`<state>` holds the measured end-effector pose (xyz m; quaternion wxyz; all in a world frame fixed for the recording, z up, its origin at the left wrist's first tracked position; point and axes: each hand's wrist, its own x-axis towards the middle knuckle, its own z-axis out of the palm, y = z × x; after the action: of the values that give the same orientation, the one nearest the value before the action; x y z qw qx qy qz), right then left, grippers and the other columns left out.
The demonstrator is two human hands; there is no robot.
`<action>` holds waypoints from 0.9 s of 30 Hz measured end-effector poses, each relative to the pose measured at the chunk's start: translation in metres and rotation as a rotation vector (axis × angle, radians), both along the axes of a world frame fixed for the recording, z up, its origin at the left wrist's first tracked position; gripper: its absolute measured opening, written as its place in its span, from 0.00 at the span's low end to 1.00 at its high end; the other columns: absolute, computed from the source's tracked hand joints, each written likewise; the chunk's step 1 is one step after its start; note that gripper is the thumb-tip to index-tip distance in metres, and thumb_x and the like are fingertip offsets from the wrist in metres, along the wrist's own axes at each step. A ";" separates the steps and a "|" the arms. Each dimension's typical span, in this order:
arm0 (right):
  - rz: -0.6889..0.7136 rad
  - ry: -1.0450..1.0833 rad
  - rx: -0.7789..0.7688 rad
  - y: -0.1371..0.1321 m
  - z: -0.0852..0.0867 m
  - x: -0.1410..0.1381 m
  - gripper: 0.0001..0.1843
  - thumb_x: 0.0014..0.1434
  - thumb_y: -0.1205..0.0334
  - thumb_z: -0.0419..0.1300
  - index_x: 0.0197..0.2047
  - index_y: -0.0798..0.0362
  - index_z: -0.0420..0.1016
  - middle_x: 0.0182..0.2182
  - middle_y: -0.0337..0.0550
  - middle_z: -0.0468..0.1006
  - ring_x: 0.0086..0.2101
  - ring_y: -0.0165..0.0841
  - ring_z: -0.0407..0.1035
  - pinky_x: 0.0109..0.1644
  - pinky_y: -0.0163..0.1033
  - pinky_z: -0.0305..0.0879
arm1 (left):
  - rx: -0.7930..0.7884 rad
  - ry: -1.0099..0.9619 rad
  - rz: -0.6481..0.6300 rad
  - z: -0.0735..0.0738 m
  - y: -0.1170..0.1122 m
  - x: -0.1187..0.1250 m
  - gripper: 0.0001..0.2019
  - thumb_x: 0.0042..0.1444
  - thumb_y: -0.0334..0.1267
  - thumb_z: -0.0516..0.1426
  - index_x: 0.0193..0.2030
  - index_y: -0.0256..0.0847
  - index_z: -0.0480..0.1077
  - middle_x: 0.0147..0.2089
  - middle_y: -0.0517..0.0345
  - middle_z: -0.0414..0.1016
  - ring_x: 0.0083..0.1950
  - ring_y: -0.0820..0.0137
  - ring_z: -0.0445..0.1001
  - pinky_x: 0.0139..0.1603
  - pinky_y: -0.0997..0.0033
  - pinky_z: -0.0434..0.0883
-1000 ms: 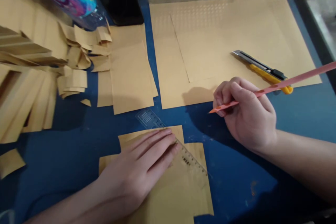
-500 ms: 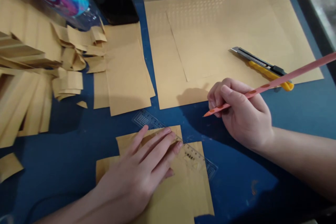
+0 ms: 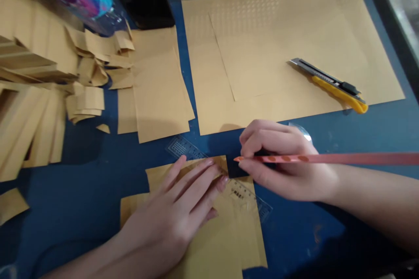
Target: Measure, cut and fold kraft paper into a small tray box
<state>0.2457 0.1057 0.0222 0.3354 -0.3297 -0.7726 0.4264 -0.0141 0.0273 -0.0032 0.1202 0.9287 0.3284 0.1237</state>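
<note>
We find the left hand point(image 3: 176, 213) laid flat, fingers somewhat spread, across the middle of a clear ruler point(image 3: 237, 189); nothing is gripped. The ruler lies slantwise over the upper part of a notched brown paper piece point(image 3: 216, 239), both its ends reaching past the paper onto the blue table point(image 3: 366, 139). The right hand point(image 3: 294, 181) is closed in a pinch around a pink pencil point(image 3: 314, 158), low near its point. The pencil tip is just beside the paper's upper right notch; we cannot tell whether it touches anything.

We note these hazards. The ruler looks smooth and is pressed at its middle only, so a sideways push at either end could swing it — a skewed line would be the likely result. The left fingertips lie at or over the ruler's edge; a pencil run along there could meet skin or be forced off course. We judge the paper light and apt to slide should the palm lift.

Beyond the right hand, a yellow-handled cutter point(image 3: 327, 80) lies on a large brown sheet point(image 3: 262, 52) with its blade bare; a careless reach across it could nick a finger or the sheet. The pencil's far end runs out of view, so we cannot rule out its catching something there.
</note>
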 end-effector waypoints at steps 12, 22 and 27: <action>0.063 -0.030 -0.007 -0.009 -0.004 -0.002 0.16 0.52 0.79 0.60 0.31 0.48 0.60 0.32 0.40 0.75 0.30 0.28 0.70 0.30 0.34 0.67 | 0.023 0.007 -0.022 0.002 0.002 0.001 0.17 0.74 0.29 0.52 0.65 0.31 0.71 0.66 0.37 0.75 0.69 0.48 0.72 0.71 0.32 0.64; 0.074 -0.054 0.059 -0.013 -0.009 -0.006 0.14 0.53 0.79 0.60 0.32 0.50 0.63 0.34 0.41 0.76 0.32 0.27 0.72 0.31 0.30 0.68 | 0.020 -0.007 0.003 0.002 0.001 0.001 0.18 0.73 0.29 0.53 0.66 0.32 0.71 0.66 0.41 0.76 0.71 0.51 0.71 0.78 0.38 0.58; 0.089 -0.054 0.093 -0.013 -0.010 -0.007 0.14 0.55 0.79 0.61 0.31 0.51 0.64 0.31 0.40 0.76 0.34 0.27 0.74 0.34 0.29 0.68 | 0.032 -0.012 -0.003 0.001 0.001 0.002 0.17 0.73 0.28 0.52 0.64 0.31 0.72 0.65 0.41 0.76 0.70 0.51 0.71 0.78 0.38 0.57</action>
<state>0.2385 0.0931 0.0125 0.3100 -0.2907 -0.8143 0.3953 -0.0125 0.0285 -0.0020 0.1076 0.9302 0.3242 0.1343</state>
